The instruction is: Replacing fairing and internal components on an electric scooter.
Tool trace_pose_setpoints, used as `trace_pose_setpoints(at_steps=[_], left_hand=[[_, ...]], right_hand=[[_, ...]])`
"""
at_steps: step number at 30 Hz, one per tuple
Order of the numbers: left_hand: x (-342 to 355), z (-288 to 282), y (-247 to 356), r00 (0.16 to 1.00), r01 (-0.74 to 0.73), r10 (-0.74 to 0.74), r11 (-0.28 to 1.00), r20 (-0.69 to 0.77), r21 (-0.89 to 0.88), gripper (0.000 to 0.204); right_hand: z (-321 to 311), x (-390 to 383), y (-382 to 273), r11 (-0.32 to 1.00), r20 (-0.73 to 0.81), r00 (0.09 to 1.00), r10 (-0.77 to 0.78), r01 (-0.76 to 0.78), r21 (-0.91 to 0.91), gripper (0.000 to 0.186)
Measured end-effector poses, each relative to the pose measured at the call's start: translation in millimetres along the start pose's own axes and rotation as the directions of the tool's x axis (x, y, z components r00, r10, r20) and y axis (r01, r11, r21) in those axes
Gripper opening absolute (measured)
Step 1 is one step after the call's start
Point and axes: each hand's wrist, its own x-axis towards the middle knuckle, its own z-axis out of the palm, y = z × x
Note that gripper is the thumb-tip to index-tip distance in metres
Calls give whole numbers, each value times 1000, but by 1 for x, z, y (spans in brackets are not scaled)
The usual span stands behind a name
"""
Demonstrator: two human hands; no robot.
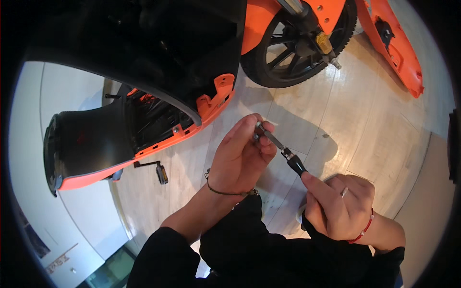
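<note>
My right hand (341,204) is closed around a black-handled screwdriver (294,162); most of its handle is hidden in the palm. A metal collar joins the handle to a long shaft, which slants up and left to my left hand (242,158). Between the thumb and fingers of that hand are small metal fasteners (258,136), apparently screws or bolts, at the shaft's tip. Their exact shape is too small to make out. Both hands are held above the floor, in front of an orange and black scooter (218,103).
A front wheel (293,53) with a black tyre stands ahead. At the far right a loose orange panel (398,53) lies on the wooden floor (355,125). To the left are a black seat (96,134), a pedal (162,174) and white cabinets (91,211).
</note>
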Motion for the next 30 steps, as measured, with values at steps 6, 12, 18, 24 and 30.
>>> trace_pose_setpoints(at_steps=[6,12,18,24,30], left_hand=[[-1,5,13,994,-52,55,998,98,-29,15],[8,-1,15,982,-123,124,992,139,-9,17],[12,-6,15,978,-125,121,992,172,15,21],[21,-2,14,979,-168,160,984,129,57,25],[27,-4,13,968,-230,232,973,95,-34,27]], right_hand=[[11,8,-23,967,-115,978,176,-150,205,31],[33,17,-42,897,-88,920,383,-347,273,28],[63,14,-59,870,-230,849,475,-415,264,29],[85,17,-61,818,-331,762,556,-434,377,28],[88,19,-55,817,-355,753,553,-408,408,28]])
